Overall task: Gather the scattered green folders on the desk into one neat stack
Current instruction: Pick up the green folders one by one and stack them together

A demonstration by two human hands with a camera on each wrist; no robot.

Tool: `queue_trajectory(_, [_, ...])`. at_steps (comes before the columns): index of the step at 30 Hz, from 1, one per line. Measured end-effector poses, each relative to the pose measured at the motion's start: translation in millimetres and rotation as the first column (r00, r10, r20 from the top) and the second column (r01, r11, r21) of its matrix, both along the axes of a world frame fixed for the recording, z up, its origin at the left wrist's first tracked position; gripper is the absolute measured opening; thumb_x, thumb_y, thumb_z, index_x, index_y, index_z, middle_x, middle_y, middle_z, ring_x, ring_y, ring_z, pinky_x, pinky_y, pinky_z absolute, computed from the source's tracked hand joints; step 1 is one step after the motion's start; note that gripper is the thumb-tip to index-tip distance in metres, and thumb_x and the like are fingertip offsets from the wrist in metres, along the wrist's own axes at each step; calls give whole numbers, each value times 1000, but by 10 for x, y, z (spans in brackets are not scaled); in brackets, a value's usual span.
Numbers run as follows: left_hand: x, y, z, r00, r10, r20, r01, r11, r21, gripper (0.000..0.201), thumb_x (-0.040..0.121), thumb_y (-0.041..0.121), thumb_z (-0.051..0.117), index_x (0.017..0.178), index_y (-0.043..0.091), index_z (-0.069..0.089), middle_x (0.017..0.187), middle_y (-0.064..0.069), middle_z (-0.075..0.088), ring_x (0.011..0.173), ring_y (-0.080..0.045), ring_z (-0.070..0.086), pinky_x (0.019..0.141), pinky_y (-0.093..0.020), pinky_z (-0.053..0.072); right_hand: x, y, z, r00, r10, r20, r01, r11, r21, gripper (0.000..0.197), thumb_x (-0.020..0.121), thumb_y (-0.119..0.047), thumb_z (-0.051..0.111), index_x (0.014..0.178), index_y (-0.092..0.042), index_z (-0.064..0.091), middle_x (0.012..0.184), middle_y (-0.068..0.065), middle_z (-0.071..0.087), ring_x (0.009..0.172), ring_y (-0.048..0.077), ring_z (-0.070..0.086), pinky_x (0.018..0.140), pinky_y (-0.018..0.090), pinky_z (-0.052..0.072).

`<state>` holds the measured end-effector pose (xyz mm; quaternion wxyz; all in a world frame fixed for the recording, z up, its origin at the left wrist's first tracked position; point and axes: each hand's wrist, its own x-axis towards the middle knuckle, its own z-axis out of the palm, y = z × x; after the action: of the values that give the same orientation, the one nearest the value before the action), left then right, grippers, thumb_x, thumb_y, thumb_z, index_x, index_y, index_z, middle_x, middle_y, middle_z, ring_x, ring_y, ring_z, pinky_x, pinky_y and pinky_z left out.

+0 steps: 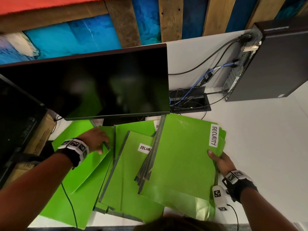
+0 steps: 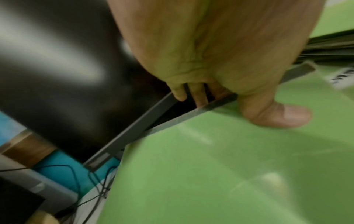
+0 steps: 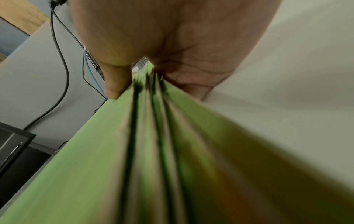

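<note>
Several green folders lie fanned across the white desk [image 1: 258,139] below the monitor. My right hand [image 1: 220,161] grips a bunch of folders [image 1: 181,157] by its right edge, thumb on top; the top one bears a "SECURITY" label [image 1: 214,135]. In the right wrist view that bunch [image 3: 153,151] runs edge-on out of the hand [image 3: 153,45]. My left hand [image 1: 98,139] grips the far dark-spined edge of a folder on the left [image 1: 86,165]. In the left wrist view its fingers [image 2: 193,95] curl over that edge and the thumb lies on the green cover [image 2: 191,174]. More folders [image 1: 131,172] lie between the two hands.
A dark monitor [image 1: 100,80] stands just behind the folders, with a second screen [image 1: 15,114] at the left. A black computer tower [image 1: 275,64] and a cable port [image 1: 190,100] with several leads sit at the back right. Bare white desk shows to the right.
</note>
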<state>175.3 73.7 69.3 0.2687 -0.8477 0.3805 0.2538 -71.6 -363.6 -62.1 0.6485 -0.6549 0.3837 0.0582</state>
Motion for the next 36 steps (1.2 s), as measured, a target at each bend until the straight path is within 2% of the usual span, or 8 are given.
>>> queue_trajectory(7, [5, 2, 372, 976, 184, -117, -216, 893, -395, 36, 61, 41, 83, 93, 40, 66, 92, 15, 55, 100, -12, 54, 87, -25, 40, -47, -59, -166, 1000, 8, -13, -9, 1000, -24, 96, 40, -82, 69, 118, -26, 61, 113, 4, 69, 102, 27, 65, 96, 50, 47])
queue_trajectory(11, [-165, -280, 577, 924, 259, -281, -380, 689, -617, 35, 67, 31, 83, 78, 51, 55, 76, 17, 59, 74, 4, 52, 68, -14, 40, -53, -67, -166, 1000, 15, -18, -16, 999, -35, 97, 41, -83, 67, 119, -26, 61, 116, 4, 69, 104, 27, 65, 97, 51, 46])
queue_trajectory(14, [-180, -471, 631, 909, 283, -307, -414, 511, -753, 17, 85, 36, 65, 77, 36, 50, 64, 18, 56, 57, 3, 49, 54, -12, 34, -42, -53, -128, 1000, 12, -28, -13, 999, -42, 99, 38, -84, 67, 118, -27, 61, 115, 4, 69, 103, 27, 64, 97, 51, 46])
queue_trajectory(19, [-51, -407, 206, 774, 585, -242, -530, 389, -753, 19, 95, 31, 53, 82, 17, 55, 70, -6, 56, 67, -24, 52, 62, -31, 34, -44, -55, -124, 999, 22, -38, -24, 998, -61, 100, 40, -86, 63, 121, -27, 59, 115, 3, 68, 104, 28, 64, 97, 51, 46])
queue_trajectory(22, [-5, -320, 12, 683, 671, -288, -617, 320, -719, 33, 97, 30, 49, 90, 0, 60, 81, -15, 58, 79, -26, 53, 70, -31, 34, -35, -14, -14, 999, 20, -28, -22, 998, -57, 72, 67, -67, 66, 124, -24, 58, 119, 6, 67, 106, 28, 63, 98, 50, 45])
queue_trajectory(27, [29, -101, -235, 591, 746, -309, -686, 262, -679, 31, 95, 34, 53, 71, 15, 48, 69, -12, 51, 71, -26, 48, 66, -31, 32, 1, 19, 69, 1000, 10, 2, -10, 1000, -19, 45, 86, -36, 63, 126, -17, 56, 121, 11, 65, 107, 29, 62, 99, 48, 44])
queue_trajectory(32, [-48, 134, -640, 420, 849, -321, -843, 234, -485, 48, 81, 53, 65, 102, 10, 60, 97, -15, 65, 91, -33, 61, 77, -32, 43, -17, 20, 58, 999, -12, 31, 11, 999, 33, 61, 65, -60, 71, 115, -26, 60, 116, 9, 68, 102, 28, 64, 96, 48, 47])
queue_trajectory(36, [-119, 259, -752, 197, 838, -509, -908, -39, -416, 44, 88, 33, 65, 120, 3, 61, 114, -15, 64, 104, -32, 58, 96, -37, 43, -42, -44, -131, 999, -33, 18, 32, 998, 58, 98, 33, -82, 71, 114, -26, 61, 111, 5, 70, 100, 27, 66, 95, 48, 48])
